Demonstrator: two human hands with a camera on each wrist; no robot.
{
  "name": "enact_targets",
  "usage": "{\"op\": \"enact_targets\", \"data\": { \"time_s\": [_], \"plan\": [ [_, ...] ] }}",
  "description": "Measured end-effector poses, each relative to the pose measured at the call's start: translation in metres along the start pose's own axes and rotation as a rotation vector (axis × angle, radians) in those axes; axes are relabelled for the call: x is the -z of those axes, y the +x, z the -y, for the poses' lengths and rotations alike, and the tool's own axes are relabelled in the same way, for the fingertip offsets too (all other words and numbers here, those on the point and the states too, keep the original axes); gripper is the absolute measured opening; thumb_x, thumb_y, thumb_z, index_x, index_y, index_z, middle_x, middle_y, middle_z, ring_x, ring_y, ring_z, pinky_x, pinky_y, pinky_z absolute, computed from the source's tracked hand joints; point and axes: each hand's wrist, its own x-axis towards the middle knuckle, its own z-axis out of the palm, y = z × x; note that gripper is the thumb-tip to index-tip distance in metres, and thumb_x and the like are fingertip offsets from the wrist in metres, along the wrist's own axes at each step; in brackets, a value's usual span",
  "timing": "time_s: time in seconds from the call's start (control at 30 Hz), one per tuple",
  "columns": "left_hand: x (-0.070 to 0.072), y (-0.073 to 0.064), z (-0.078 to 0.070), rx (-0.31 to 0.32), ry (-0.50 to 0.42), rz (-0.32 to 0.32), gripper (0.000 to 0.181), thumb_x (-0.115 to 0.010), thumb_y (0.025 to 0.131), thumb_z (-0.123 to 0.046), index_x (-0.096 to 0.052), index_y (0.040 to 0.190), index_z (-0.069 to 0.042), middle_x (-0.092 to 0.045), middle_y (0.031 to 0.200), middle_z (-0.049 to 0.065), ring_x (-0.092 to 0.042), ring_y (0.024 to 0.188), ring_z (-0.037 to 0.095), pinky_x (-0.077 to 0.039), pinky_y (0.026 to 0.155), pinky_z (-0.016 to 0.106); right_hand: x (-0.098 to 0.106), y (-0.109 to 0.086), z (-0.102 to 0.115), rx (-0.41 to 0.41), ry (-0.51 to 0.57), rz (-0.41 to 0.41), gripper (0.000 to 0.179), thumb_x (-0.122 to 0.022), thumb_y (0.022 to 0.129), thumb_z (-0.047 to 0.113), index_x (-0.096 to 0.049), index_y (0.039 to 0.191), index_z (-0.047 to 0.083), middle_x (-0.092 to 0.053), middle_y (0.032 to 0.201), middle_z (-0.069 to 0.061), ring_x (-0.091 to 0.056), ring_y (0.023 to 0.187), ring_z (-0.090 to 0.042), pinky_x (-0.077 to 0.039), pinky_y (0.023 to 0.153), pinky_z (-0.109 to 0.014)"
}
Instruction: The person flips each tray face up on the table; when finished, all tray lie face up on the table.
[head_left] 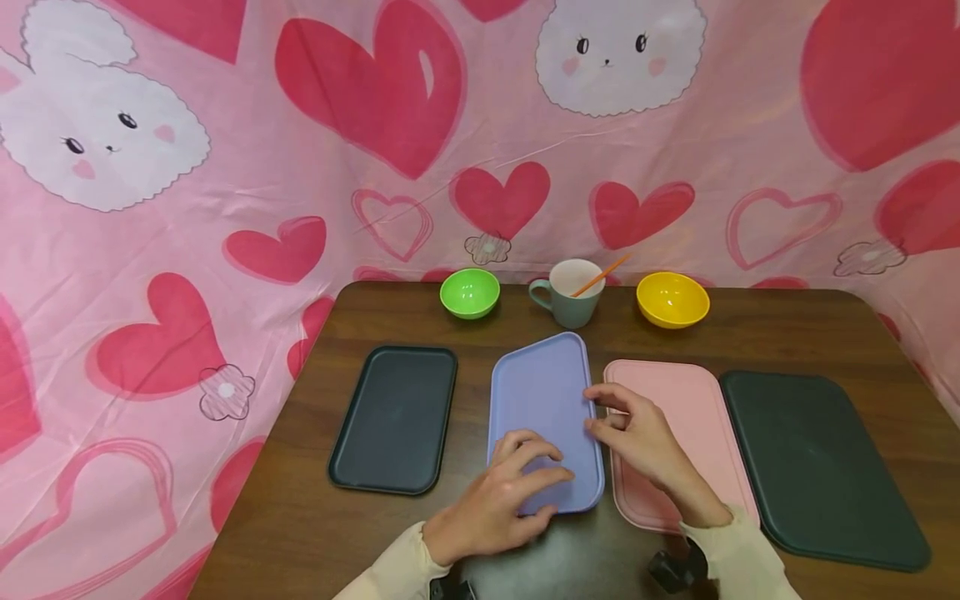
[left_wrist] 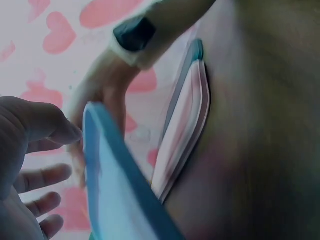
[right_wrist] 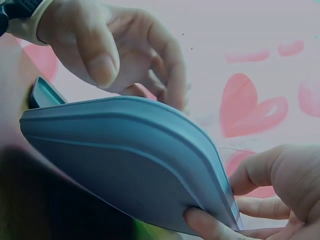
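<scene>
A lavender rectangular tray (head_left: 536, 387) is tilted above the middle of the table. My right hand (head_left: 643, 432) pinches its right edge. In the right wrist view, a fingertip of that hand (right_wrist: 280, 195) lies against the underside of the tray (right_wrist: 115, 150). My left hand (head_left: 506, 496) hovers over the tray's near left part with its fingers spread and loosely bent. The left wrist view has the left fingers (left_wrist: 47, 177) apart from the tray rim (left_wrist: 122, 160).
A small dark tray (head_left: 393, 421) lies to the left. A pink tray (head_left: 678, 379) and a large dark green tray (head_left: 821, 467) lie to the right. Along the back stand a green bowl (head_left: 470, 294), a mug (head_left: 573, 308) with an orange stick (head_left: 603, 275), and a yellow bowl (head_left: 672, 302).
</scene>
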Motion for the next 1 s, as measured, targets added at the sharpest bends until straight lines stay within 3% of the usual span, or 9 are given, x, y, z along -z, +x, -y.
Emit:
{"op": "enact_targets", "data": {
  "time_s": [0.13, 0.33, 0.57, 0.73, 1.0],
  "plan": [
    [0.003, -0.011, 0.011, 0.099, 0.015, -0.033, 0.042, -0.083, 0.071, -0.012, -0.071, 0.111, -0.013, -0.062, 0.119, 0.007, -0.047, 0.116, 0.023, -0.042, 0.098, 0.041, 0.001, 0.001, -0.004, -0.020, 0.004, -0.007, 0.039, -0.070, 0.088, 0.005, -0.060, 0.126, 0.000, -0.063, 0.128, -0.028, -0.072, 0.080, -0.005, -0.054, 0.074, -0.015],
    [0.008, -0.027, 0.018, 0.385, 0.004, -0.018, 0.044, -0.086, 0.072, -0.009, -0.071, 0.113, -0.011, -0.063, 0.120, 0.010, -0.048, 0.116, 0.025, -0.044, 0.095, 0.042, 0.002, 0.002, -0.007, -0.043, 0.008, -0.011, 0.039, -0.070, 0.088, 0.005, -0.061, 0.126, 0.000, -0.064, 0.127, -0.028, -0.071, 0.086, -0.006, -0.054, 0.075, -0.016],
    [0.007, -0.037, 0.021, 0.626, -0.036, -0.043, 0.044, -0.085, 0.071, -0.008, -0.070, 0.113, -0.005, -0.064, 0.115, 0.011, -0.057, 0.109, 0.027, -0.049, 0.090, 0.041, 0.005, 0.002, -0.010, -0.063, 0.003, -0.021, 0.039, -0.069, 0.089, 0.005, -0.061, 0.126, -0.002, -0.064, 0.127, -0.028, -0.072, 0.094, -0.014, -0.054, 0.078, -0.016],
    [0.007, -0.038, 0.022, 0.732, -0.074, 0.001, 0.042, -0.082, 0.075, -0.007, -0.069, 0.115, -0.004, -0.065, 0.114, 0.012, -0.063, 0.106, 0.027, -0.052, 0.088, 0.041, 0.006, 0.004, -0.013, -0.063, 0.031, -0.022, 0.039, -0.068, 0.089, 0.003, -0.060, 0.126, -0.004, -0.063, 0.129, -0.029, -0.070, 0.102, -0.020, -0.054, 0.079, -0.015],
    [0.001, -0.040, 0.034, 0.795, -0.172, 0.087, 0.040, -0.077, 0.080, -0.011, -0.066, 0.119, -0.004, -0.068, 0.117, 0.013, -0.062, 0.097, 0.022, -0.050, 0.081, 0.031, 0.008, 0.003, -0.020, -0.070, 0.132, -0.025, 0.039, -0.066, 0.089, -0.001, -0.057, 0.126, -0.009, -0.061, 0.127, -0.034, -0.064, 0.095, 0.000, -0.054, 0.079, -0.016]
  ]
}}
